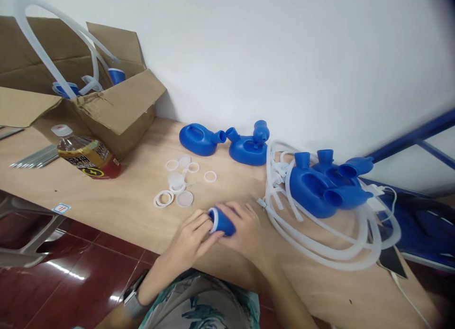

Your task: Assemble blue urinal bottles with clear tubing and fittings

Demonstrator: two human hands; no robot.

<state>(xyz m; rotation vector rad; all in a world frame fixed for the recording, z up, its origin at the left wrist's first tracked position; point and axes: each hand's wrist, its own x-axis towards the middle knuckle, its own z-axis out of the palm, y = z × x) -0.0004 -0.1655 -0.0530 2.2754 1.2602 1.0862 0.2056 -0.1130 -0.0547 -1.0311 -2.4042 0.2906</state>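
Close in front of my body, my right hand point(247, 229) is wrapped round a blue plastic funnel-shaped piece point(226, 222), its wide mouth facing left. A white ring point(214, 220) sits at the rim of that mouth. My left hand point(192, 232) pinches the rim and ring from the left side, thumb below and fingers above. Just beyond my hands, several loose white rings point(210, 177) and translucent discs point(185, 198) lie scattered on the wooden table point(138, 210).
Two blue jug-shaped bottles point(199, 140) stand by the wall. At right are more blue bottles point(310, 189), blue spout pieces point(350, 197) and coiled clear tubing point(330, 262). An open cardboard box point(117, 115), a drink bottle point(87, 156) and metal rods point(37, 156) are at left.
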